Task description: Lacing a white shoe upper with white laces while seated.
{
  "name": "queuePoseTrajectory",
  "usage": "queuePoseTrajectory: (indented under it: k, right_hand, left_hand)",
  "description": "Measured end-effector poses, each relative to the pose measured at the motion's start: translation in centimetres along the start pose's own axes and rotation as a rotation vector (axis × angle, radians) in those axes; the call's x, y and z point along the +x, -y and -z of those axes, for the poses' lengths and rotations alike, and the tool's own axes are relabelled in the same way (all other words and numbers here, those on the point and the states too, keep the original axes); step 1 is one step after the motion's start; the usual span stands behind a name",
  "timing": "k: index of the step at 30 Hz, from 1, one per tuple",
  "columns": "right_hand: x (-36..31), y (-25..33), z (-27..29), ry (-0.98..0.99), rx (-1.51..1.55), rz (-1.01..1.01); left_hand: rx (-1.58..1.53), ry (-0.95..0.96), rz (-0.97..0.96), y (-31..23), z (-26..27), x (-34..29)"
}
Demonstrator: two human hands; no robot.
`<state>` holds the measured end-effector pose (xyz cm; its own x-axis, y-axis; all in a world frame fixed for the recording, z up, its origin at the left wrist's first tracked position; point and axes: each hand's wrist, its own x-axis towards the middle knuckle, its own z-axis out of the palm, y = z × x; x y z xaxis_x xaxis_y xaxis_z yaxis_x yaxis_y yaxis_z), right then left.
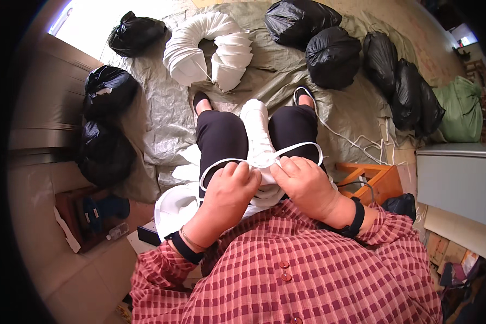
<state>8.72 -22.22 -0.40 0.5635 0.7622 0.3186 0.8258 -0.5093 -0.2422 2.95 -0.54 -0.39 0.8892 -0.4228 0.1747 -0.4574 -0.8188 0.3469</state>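
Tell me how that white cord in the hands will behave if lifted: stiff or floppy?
Probably floppy: the white cord sags in loose loops across the knees. Likely light, since both the left hand and right hand pinch it with fingertips. It may tangle with the white bundle.

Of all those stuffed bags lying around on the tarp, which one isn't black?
The green bag at the far right edge, beside the row of black bags. It is the only coloured one.

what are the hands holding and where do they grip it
Both hands, left and right, pinch the near end of a stack of white bags on the lap, at its cord loops.
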Motion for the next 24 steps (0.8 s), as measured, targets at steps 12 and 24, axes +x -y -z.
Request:
queuePoseTrajectory:
  k: [12,24]
  right_hand:
    - [3.6,-0.9,5.2,0.138,1.383,-0.284]
    - [3.0,0.8,0.1,0.050,1.469,-0.844]
  left_hand:
    - [-0.287,-0.248,0.047,-0.1,0.6,2.0]
    - [-1.389,-0.348,0.674,-1.7,-0.5,1.6]
